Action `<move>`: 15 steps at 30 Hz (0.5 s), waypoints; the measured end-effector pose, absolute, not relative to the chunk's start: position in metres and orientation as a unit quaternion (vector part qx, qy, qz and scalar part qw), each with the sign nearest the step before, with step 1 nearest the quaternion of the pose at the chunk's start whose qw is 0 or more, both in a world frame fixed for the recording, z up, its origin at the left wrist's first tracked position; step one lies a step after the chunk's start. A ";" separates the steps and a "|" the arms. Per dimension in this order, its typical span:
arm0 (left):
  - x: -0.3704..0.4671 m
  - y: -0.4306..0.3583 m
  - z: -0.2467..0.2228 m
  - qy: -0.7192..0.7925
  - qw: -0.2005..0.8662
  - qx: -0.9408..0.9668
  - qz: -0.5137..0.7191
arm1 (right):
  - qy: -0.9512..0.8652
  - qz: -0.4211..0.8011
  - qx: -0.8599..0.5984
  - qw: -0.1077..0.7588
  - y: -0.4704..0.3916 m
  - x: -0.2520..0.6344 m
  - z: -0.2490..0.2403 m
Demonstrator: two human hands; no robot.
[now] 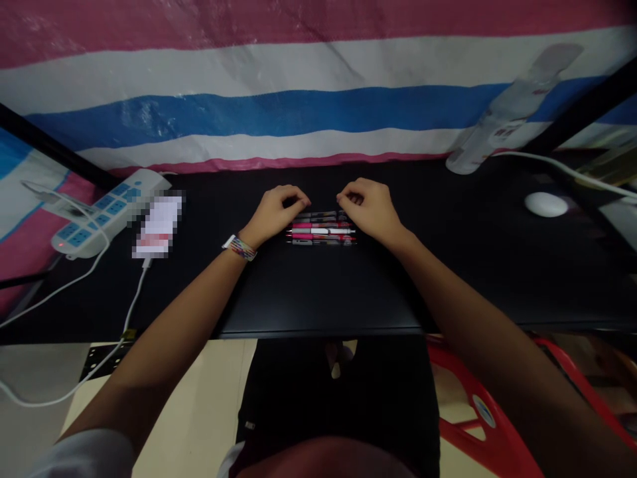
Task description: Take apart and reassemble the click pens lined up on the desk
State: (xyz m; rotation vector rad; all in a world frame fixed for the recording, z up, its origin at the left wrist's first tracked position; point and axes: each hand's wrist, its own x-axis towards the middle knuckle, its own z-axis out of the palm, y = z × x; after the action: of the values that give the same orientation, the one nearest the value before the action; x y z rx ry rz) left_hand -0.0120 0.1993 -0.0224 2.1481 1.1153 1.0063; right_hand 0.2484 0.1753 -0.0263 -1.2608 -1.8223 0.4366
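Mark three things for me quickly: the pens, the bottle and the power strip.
Pens [322, 231]: head view, on the white barrel within the row.
Bottle [512, 109]: head view, on the middle of its clear side.
Power strip [110, 208]: head view, on its socket face.

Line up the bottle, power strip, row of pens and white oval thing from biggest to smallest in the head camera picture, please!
1. Bottle and power strip: too alike to rank
2. Row of pens
3. White oval thing
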 end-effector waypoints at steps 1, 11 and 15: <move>-0.011 0.200 -0.024 0.416 0.287 0.765 0.398 | -0.703 0.181 -0.520 0.451 0.174 0.245 -0.029; 0.020 0.182 -0.026 0.425 0.392 0.614 0.538 | -0.589 0.289 -0.502 0.563 0.153 0.212 -0.041; 0.029 0.177 -0.023 0.431 0.398 0.608 0.534 | -0.576 0.316 -0.496 0.568 0.157 0.211 -0.040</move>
State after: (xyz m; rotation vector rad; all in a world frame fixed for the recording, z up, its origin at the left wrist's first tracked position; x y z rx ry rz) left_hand 0.0292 0.1767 -0.0229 1.5408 1.0922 1.3532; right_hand 0.2112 0.1566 -0.0399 -1.1650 -1.3535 0.7418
